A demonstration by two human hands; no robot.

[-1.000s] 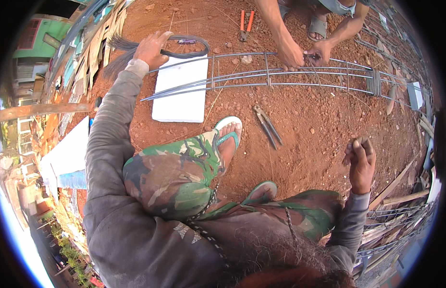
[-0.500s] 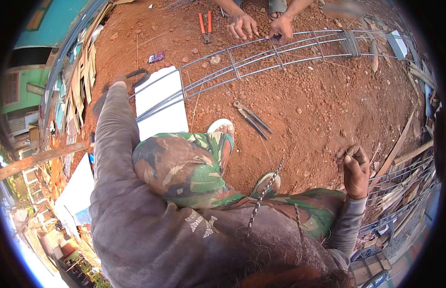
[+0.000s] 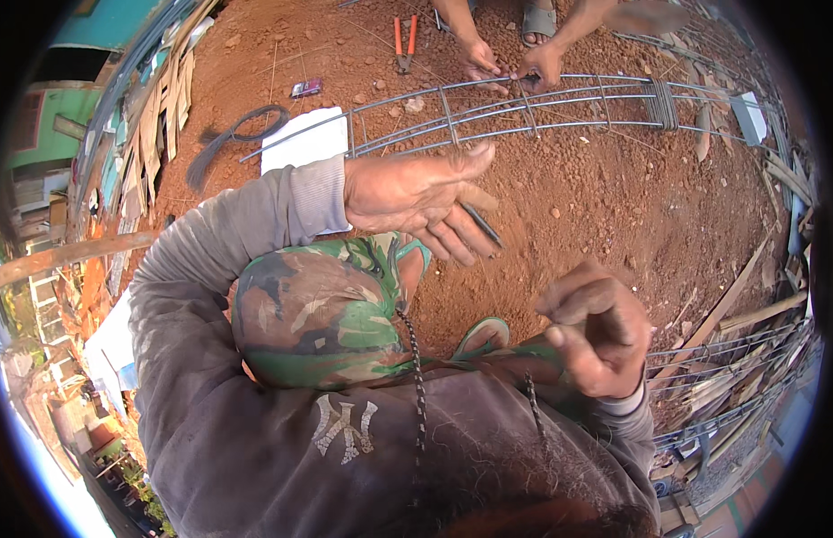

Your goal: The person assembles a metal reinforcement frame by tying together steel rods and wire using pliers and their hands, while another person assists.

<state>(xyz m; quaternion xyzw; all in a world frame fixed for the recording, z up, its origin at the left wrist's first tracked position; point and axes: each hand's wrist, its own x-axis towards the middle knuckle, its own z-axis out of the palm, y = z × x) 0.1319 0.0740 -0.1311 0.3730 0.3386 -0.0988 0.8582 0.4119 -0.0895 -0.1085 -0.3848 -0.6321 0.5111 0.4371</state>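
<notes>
My left hand (image 3: 416, 197) reaches across over the ground, palm partly up, thumb and fingers spread. Just beneath its fingers shows a dark handle of the pincers (image 3: 482, 225); the rest of that tool is hidden. Beyond this hand lies a long steel rebar frame (image 3: 488, 114) with square ties. At its left end, a looped bundle of thin dark tie wire (image 3: 221, 143) rests on the soil beside a white sheet (image 3: 309, 130). My right hand (image 3: 600, 327), slightly blurred, hovers at the right with fingers curled towards the thumb; what they hold, if anything, cannot be made out.
Across the frame, a co-worker's two hands (image 3: 537, 67) work at a tie. Red-handled pliers (image 3: 405, 45) and a small purple packet (image 3: 306, 88) lie on the reddish soil. Wood scraps (image 3: 170, 112) line the left side; more rods and planks (image 3: 730, 332) lie right.
My left hand has left the tie wire bundle and swung right, over the pincers. My right hand has moved left and inward. The co-worker's hands remain at the frame.
</notes>
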